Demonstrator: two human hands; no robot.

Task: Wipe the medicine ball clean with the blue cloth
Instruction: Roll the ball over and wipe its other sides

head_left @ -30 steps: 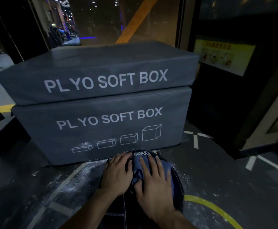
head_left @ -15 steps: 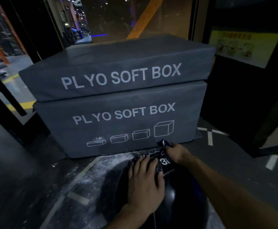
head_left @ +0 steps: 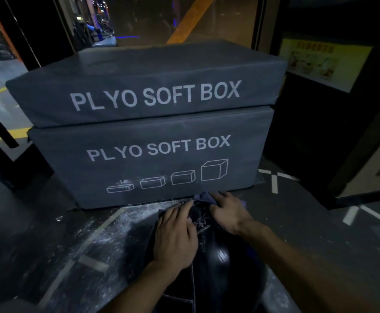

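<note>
A black medicine ball (head_left: 220, 258) sits on the floor right in front of me, its top dusted with white powder. My left hand (head_left: 176, 236) lies flat on the ball's top left, fingers spread. My right hand (head_left: 228, 213) presses the blue cloth (head_left: 203, 197) onto the ball's far side, close to the base of the lower box. Only a crumpled corner of the cloth shows past the fingers; the rest is hidden under the hand.
Two stacked grey "PLYO SOFT BOX" blocks (head_left: 153, 152) stand directly behind the ball. White chalk dust (head_left: 126, 222) covers the dark floor to the left. White floor markings (head_left: 274, 181) lie to the right, beside a dark wall with a yellow poster (head_left: 320, 64).
A second ago both hands lay side by side on the ball's top with the cloth under my right hand. The right hand has since pushed the cloth to the ball's far side; the left stays flat.
</note>
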